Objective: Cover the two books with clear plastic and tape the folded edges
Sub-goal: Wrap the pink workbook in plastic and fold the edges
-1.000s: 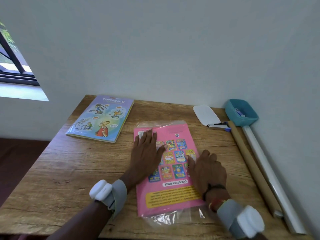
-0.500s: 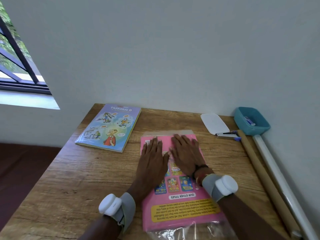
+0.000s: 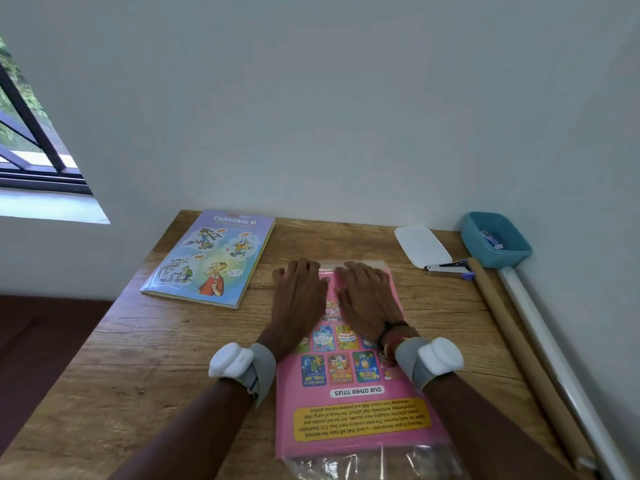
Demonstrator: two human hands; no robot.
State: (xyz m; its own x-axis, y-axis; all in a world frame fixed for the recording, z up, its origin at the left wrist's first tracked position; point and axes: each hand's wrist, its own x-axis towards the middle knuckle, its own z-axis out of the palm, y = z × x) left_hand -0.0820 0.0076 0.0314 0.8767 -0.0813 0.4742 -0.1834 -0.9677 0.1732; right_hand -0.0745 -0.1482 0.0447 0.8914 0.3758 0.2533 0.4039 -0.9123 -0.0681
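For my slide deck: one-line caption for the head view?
Left hand and right hand press the pink book with clear plastic on the wooden table.

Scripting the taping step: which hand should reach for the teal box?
Right, probably. The right hand lies on the pink book nearer the teal box at the table's far right; the left hand, beside it, would have to cross over.

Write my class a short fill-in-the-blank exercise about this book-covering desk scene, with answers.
1. The left hand and the right hand both rest on the ____ book.
2. The blue book lies to the ____ of it.
3. The cardboard tube lies along the table's ____ edge.
Missing words: pink; left; right.
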